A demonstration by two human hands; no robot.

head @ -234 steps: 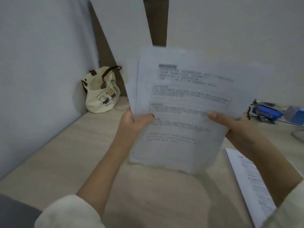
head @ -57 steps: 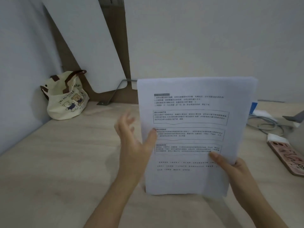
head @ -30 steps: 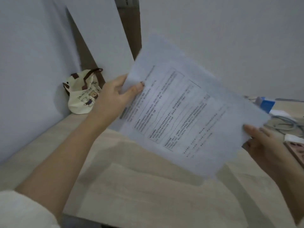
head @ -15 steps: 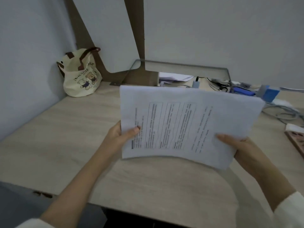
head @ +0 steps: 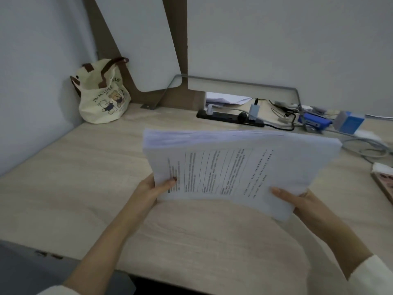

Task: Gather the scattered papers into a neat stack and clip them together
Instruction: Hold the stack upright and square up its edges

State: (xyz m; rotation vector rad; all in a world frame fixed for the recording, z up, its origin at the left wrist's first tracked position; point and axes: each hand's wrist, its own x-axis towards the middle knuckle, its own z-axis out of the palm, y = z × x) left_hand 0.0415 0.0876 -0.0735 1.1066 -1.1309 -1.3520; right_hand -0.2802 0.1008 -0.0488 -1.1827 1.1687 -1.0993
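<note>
A stack of printed white papers (head: pixel 238 167) is held sideways above the light wooden desk (head: pixel 85 171), its text running vertically. My left hand (head: pixel 153 188) grips the stack's lower left corner, thumb on top. My right hand (head: pixel 297 201) grips the lower right edge, thumb lying across the top sheet. The far edges of the sheets are slightly fanned and blurred. I see no clip in either hand.
A cream tote bag with bear print (head: pixel 102 96) sits in the back left corner. A black power strip (head: pixel 227 118) with plugs and cables lies at the back. A blue stapler (head: pixel 314 122), a blue box (head: pixel 348 122) and a pink-cased item (head: pixel 382 184) are at the right.
The stack was turned from upright to sideways, then lowered and tilted flatter toward the desk. Both hands kept their grip; the view tipped downward, so the power strip shows.
</note>
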